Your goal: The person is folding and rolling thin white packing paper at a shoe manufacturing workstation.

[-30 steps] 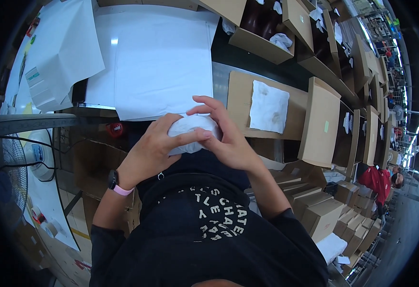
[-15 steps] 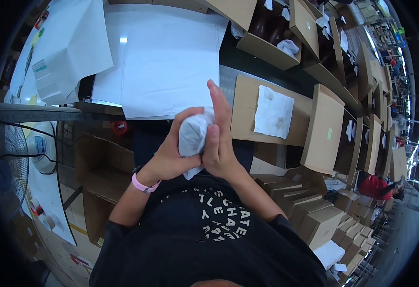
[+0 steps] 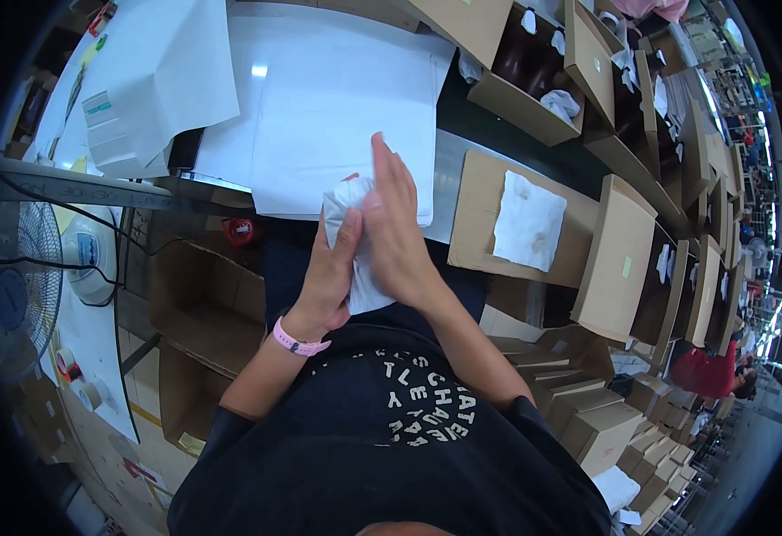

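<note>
A slim bundle wrapped in white paper (image 3: 369, 290) stands slantwise between my hands, in front of my chest. My left hand (image 3: 324, 279), with a pink band at its wrist, is closed round its left side, thumb across the front. The palm of my right hand (image 3: 397, 234) lies flat along the other side, fingers stretched upward and thumb against the paper. Whatever is inside the wrapping is hidden. Just beyond my hands, a stack of large white paper sheets (image 3: 342, 116) lies on the table.
A stained white cloth (image 3: 529, 221) rests on a cardboard sheet (image 3: 476, 192) at the right. Open cartons (image 3: 525, 107) with dark bottle-like items and white wrapping line the far right. A fan (image 3: 20, 277) stands at the left. Below the table is an empty-looking cardboard box (image 3: 208, 299).
The wrapped bundle has turned more lengthwise between my hands. My right palm has slid up and leftward across it, and my left hand has shifted its hold. The view has moved slightly.
</note>
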A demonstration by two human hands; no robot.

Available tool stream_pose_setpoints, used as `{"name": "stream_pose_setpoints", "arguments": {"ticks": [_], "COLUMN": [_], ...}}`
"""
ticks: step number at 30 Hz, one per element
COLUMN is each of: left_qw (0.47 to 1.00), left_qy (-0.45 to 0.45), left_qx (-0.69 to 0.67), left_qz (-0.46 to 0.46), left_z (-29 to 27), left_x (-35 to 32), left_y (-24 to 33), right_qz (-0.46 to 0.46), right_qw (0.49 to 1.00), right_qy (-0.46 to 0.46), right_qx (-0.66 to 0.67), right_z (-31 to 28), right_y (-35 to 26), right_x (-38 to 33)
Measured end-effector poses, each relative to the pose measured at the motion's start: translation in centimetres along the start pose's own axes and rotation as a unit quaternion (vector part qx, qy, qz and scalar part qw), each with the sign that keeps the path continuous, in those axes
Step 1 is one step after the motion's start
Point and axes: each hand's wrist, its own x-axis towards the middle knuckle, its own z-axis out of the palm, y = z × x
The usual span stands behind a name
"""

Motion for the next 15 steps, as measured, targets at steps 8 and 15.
{"name": "stream_pose_setpoints", "arguments": {"ticks": [8, 15], "left_qw": [0.991, 0.972], "left_qy": [-0.055, 0.062], "left_qx": [-0.09, 0.116], "left_qz": [0.087, 0.197], "left_z": [-1.4, -3.2], "left_x": [1.4, 0.9], "left_y": [2.6, 1.2], "right_qz": [0.141, 0.274], "right_qw": [0.955, 0.877], "right_qy": [-0.033, 0.011], "right_qx": [0.257, 0.394], "right_z": [-2.9, 0.0], "right_y": [-1.8, -2.7], "right_x": [-5.3, -5.3]}}
